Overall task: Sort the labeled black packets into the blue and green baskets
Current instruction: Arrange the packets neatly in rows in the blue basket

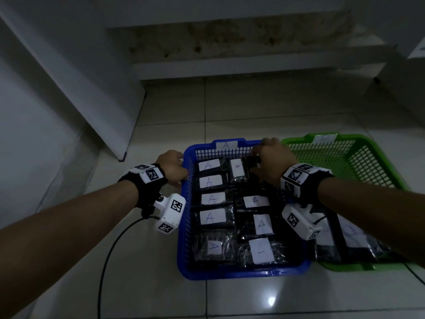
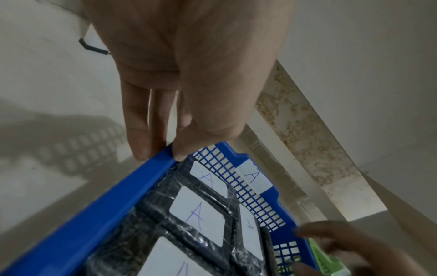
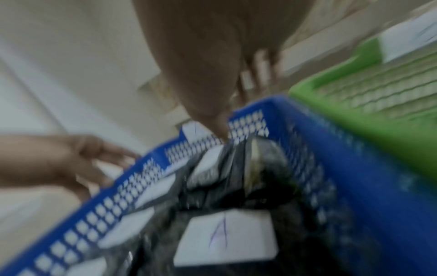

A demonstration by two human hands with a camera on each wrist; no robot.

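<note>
The blue basket (image 1: 241, 273) sits on the floor, with several black packets (image 1: 212, 199) inside, each with a white label marked A. To its right the green basket (image 1: 322, 140) has a few packets (image 1: 351, 236) at its near end, partly hidden under my right forearm. My left hand (image 1: 179, 166) pinches the blue basket's left rim (image 2: 141, 179) near the far corner. My right hand (image 1: 259, 157) is at the blue basket's far right corner, fingers curled round a black packet (image 1: 252, 161) that stands on edge. The right wrist view is blurred.
A white slanted panel (image 1: 92, 88) stands on the left, reaching the floor near the blue basket's far left corner. A low step (image 1: 253, 70) runs along the back. A black cable (image 1: 103, 261) trails over the tiled floor at the near left.
</note>
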